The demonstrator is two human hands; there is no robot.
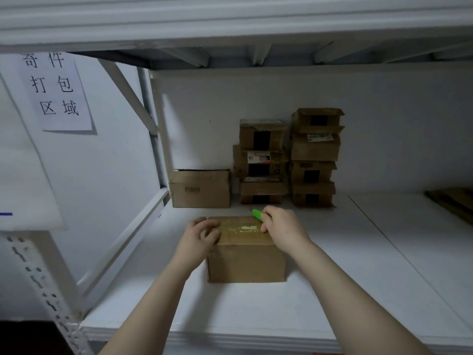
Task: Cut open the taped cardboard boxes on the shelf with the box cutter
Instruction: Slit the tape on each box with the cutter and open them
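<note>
A brown cardboard box (245, 260) with shiny tape along its top stands on the white shelf (332, 290) in front of me. My left hand (201, 235) rests on the box's top left edge with its fingers curled over the corner. My right hand (282, 226) grips a green box cutter (258, 214) at the top right edge of the box. The cutter's tip is hidden behind my fingers.
Two stacks of small taped boxes (262, 162) (316, 157) stand against the back wall, with a larger box (201, 188) to their left. Flattened cardboard (453, 201) lies at the far right. A paper sign (55, 90) hangs on the left wall beside the shelf post.
</note>
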